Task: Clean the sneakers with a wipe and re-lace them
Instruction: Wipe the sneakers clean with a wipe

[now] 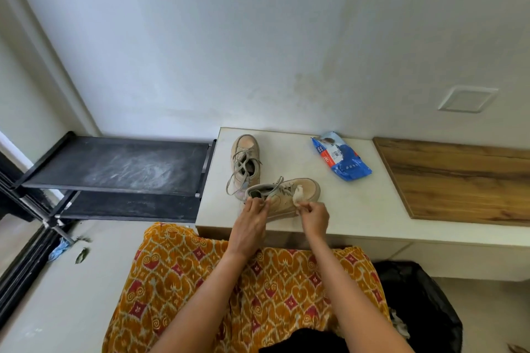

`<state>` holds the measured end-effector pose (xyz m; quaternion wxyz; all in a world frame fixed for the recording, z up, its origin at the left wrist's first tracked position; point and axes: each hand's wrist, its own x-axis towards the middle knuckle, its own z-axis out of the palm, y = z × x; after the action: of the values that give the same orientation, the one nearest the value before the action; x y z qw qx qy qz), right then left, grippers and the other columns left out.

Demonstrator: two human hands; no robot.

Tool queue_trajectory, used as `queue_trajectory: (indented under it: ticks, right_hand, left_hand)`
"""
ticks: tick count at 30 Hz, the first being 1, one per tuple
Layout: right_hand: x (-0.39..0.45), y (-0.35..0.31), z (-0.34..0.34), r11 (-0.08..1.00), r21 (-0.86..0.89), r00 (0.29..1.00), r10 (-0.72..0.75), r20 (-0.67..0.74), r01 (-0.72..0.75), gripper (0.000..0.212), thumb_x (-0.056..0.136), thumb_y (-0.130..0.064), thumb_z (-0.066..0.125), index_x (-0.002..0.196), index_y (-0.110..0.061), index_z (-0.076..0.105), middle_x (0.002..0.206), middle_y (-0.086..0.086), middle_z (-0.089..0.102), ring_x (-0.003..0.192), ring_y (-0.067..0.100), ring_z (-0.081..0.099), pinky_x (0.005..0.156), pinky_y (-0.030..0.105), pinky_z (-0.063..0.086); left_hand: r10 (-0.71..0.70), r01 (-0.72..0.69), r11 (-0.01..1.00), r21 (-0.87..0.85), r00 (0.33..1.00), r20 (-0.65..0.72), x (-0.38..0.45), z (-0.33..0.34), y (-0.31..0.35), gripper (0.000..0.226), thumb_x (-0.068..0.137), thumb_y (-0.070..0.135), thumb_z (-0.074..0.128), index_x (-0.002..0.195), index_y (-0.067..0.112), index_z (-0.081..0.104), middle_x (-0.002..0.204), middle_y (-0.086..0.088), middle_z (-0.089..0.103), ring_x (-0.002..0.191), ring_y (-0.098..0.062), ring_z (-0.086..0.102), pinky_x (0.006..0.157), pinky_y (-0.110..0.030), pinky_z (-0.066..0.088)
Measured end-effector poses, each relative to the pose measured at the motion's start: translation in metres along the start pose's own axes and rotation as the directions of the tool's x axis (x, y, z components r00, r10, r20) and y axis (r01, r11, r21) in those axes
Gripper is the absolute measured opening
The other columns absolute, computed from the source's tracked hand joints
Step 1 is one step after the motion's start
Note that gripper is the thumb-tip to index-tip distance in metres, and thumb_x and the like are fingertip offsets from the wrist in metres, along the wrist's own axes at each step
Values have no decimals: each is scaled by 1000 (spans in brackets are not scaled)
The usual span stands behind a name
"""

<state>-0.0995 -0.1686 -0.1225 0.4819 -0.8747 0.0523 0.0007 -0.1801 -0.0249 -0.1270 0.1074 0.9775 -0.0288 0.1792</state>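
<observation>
My left hand point(251, 210) grips the heel collar of the near sneaker point(286, 198) at the surface's point(358, 203) front-left corner. My right hand point(314, 213) pinches a crumpled wipe point(298, 195) against its side. The second sneaker point(245, 160) lies behind, along the left edge.

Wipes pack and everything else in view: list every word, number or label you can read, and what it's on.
Wipes pack: carries red and white printing, too small and blurred to read.
Two sneakers: no readable brand or label.
Nothing else shows text.
</observation>
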Motion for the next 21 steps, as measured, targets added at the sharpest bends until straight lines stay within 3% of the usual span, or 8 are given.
queue_trajectory:
  ticks: [3, 6, 9, 14, 18, 21]
  right_hand:
    - [7, -21, -1, 997, 65, 999, -41, 7, 41, 15, 87, -9, 63, 102, -4, 63, 100, 2, 63, 89, 10, 56, 66, 9, 39]
    - [-5, -37, 16, 986, 127, 993, -116, 30, 111, 27, 90, -8, 59, 117, -10, 57, 102, -5, 59, 93, 7, 56, 74, 13, 44]
    - [-19, -23, 26, 981, 98, 985, -171, 18, 168, 20, 89, -7, 60, 108, -12, 65, 99, -1, 67, 91, 11, 63, 75, 16, 49]
    - [-5, -16, 18, 989, 1, 988, -148, 33, 148, 15, 87, -7, 62, 99, -8, 71, 96, 4, 71, 87, 10, 63, 71, 10, 42]
    - [-22, -33, 32, 986, 56, 987, -154, -53, 157, 16, 91, -7, 57, 99, -10, 70, 90, -1, 69, 80, 7, 60, 62, 5, 39]
    - [-45, -18, 37, 975, 50, 975, -220, 26, 218, 20, 92, -8, 57, 106, -12, 69, 94, -11, 64, 83, -1, 58, 70, 1, 40]
  left_hand:
    - [32, -37, 995, 94, 998, 51, 2, -3, 1, 54, 76, 11, 65, 127, 1, 51, 104, -12, 55, 96, -25, 51, 89, -35, 52]
    - [52, -72, 983, 171, 992, 116, -1, 0, 0, 55, 86, 21, 43, 134, -6, 40, 116, -20, 54, 109, -33, 51, 105, -42, 41]
    - [60, -95, 975, 199, 983, 175, -4, 3, -1, 61, 88, 28, 26, 134, -9, 38, 126, -24, 52, 119, -36, 51, 108, -45, 37]
    - [59, -85, 979, 187, 989, 137, 0, 1, 1, 59, 89, 30, 27, 132, -8, 43, 128, -22, 55, 121, -33, 52, 108, -42, 31]
    - [66, -101, 973, 209, 984, 167, -2, 5, 2, 58, 91, 27, 26, 138, -7, 25, 136, -23, 47, 129, -34, 43, 112, -43, 25]
    - [81, -127, 966, 223, 975, 205, -2, 7, -3, 59, 92, 27, 21, 140, -4, 32, 141, -22, 43, 133, -34, 38, 114, -45, 24]
